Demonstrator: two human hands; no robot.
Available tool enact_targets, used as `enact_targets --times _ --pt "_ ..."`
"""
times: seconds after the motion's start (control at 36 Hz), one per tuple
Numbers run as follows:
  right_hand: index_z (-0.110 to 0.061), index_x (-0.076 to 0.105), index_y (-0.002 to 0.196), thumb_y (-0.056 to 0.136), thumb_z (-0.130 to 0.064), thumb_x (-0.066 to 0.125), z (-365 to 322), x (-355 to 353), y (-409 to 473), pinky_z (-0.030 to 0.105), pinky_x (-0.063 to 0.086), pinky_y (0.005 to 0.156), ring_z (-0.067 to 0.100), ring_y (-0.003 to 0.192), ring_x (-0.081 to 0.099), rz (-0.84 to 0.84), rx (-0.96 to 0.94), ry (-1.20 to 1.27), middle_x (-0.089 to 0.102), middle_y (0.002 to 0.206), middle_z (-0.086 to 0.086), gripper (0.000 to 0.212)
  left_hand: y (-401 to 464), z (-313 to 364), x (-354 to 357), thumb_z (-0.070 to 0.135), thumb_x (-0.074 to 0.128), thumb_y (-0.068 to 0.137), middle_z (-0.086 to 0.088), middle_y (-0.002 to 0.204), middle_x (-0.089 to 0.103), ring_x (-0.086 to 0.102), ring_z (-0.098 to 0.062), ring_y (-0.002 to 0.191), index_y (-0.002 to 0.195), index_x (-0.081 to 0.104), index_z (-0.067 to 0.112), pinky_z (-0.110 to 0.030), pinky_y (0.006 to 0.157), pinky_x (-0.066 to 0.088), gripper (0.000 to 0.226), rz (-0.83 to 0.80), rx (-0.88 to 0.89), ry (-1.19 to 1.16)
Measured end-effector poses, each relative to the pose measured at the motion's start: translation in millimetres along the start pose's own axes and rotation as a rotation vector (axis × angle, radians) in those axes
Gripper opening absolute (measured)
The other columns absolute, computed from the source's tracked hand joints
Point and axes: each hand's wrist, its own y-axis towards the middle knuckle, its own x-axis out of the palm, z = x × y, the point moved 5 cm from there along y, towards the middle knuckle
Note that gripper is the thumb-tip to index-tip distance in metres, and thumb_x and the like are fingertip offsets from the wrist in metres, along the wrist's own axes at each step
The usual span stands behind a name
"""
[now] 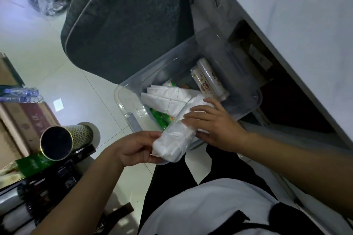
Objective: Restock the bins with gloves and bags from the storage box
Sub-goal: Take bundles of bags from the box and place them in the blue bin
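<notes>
Here, a white roll of plastic bags (174, 140) is gripped at its near end by the left hand (133, 149), thumb on top and fingers curled underneath, just above the near rim of the clear storage box (131, 89). The right hand (214, 126) is laid over the roll's far end with its fingers spread and nearly straight, touching the roll and the folded white bags (168, 99) inside the box. Beside those bags, green packets (160, 118) are seen at the near wall, and a long wrapped pack with orange print (210, 78) lies along the far wall; its writing cannot be read. The box stands on a pale tiled floor (57, 66), between a grey cushioned seat (124, 23) and a white cabinet (286, 15), on which small dark letters are marked but not legible. To the left, a dark tube with a gold rim (57, 142) is stacked on boxes, one dark red box (40, 120) bearing gold characters too blurred to read.
</notes>
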Motion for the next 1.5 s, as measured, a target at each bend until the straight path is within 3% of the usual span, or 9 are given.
enact_targets --times 0.14,0.39,0.53,0.75,0.86,1.03,1.19,1.36,1.5 --pt "-0.015 0.072 0.117 0.086 -0.016 0.070 -2 4 -12 0.052 0.038 0.104 0.023 0.107 0.066 0.146 0.047 0.014 0.072 0.113 0.000 0.031 3 -6 9 0.016 0.098 0.040 -0.011 0.084 0.076 0.074 -0.022 0.074 0.089 0.081 0.007 -0.031 0.059 0.059 0.052 0.024 -0.038 -0.069" --pt "-0.009 0.076 0.100 0.077 -0.005 0.071 29 0 -59 0.042 0.055 0.082 0.029 0.081 0.070 0.141 0.422 0.026 0.075 0.092 0.007 0.024 45 10 -2 0.022 0.073 0.080 -0.007 0.085 0.071 0.071 -0.020 0.070 0.105 0.076 0.013 -0.045 0.072 0.061 0.027 0.223 -0.159 0.033" --pt "-0.019 0.075 0.106 0.082 -0.007 0.070 60 -15 -99 0.041 0.056 0.063 0.032 0.081 0.068 0.176 0.774 -0.009 0.073 0.090 0.005 0.028 116 60 -28 0.009 0.058 0.092 -0.014 0.113 0.070 0.064 -0.023 0.086 0.116 0.067 0.019 -0.031 0.074 0.051 0.027 0.618 0.064 0.410" --pt "-0.023 0.061 0.067 0.086 -0.020 0.069 75 -4 -128 0.027 0.037 0.049 0.014 0.051 0.053 0.274 1.144 0.090 0.051 0.049 -0.009 0.021 249 106 -8 0.013 0.070 0.086 -0.019 0.113 0.062 0.062 -0.024 0.081 0.128 0.060 0.010 -0.027 0.064 0.050 0.043 0.616 0.110 0.828" --pt "-0.030 0.056 0.057 0.087 -0.021 0.069 82 9 -143 0.028 0.036 0.046 0.007 0.047 0.051 0.339 1.279 0.254 0.054 0.048 -0.007 0.034 297 117 -3 0.012 0.067 0.088 -0.018 0.131 0.059 0.056 -0.033 0.121 0.136 0.049 0.005 -0.030 0.099 0.046 0.052 0.683 0.195 0.839" --pt "-0.042 0.049 0.053 0.086 -0.020 0.071 89 8 -153 0.027 0.032 0.048 0.002 0.048 0.050 0.375 1.338 0.286 0.056 0.052 -0.020 0.046 344 121 -1 0.030 0.067 0.089 -0.009 0.153 0.035 0.040 -0.029 0.136 0.150 0.021 0.014 -0.038 0.110 0.038 0.078 0.811 0.199 0.365" --pt "-0.032 0.067 0.070 0.086 -0.022 0.072 96 7 -165 0.032 0.050 0.066 0.004 0.063 0.062 0.420 1.382 0.281 0.065 0.059 -0.010 0.020 361 136 -11 0.030 0.056 0.094 -0.012 0.154 0.038 0.035 -0.036 0.141 0.150 0.034 0.021 -0.054 0.111 0.029 0.060 0.955 0.135 0.998" --pt "-0.018 0.072 0.072 0.086 -0.020 0.072 94 10 -163 0.035 0.051 0.073 0.011 0.066 0.064 0.418 1.413 0.283 0.069 0.064 -0.003 0.015 351 131 -21 0.014 0.060 0.091 -0.015 0.140 0.053 0.058 -0.029 0.121 0.142 0.037 0.004 -0.034 0.098 0.050 0.056 0.905 0.286 0.225" --pt "-0.021 0.068 0.067 0.087 -0.019 0.071 92 14 -158 0.030 0.046 0.068 0.008 0.059 0.060 0.414 1.414 0.345 0.064 0.056 -0.001 0.021 334 125 -8 0.017 0.074 0.071 -0.018 0.129 0.061 0.062 -0.039 0.115 0.138 0.037 0.017 -0.053 0.096 0.053 0.078 0.754 0.349 0.086"
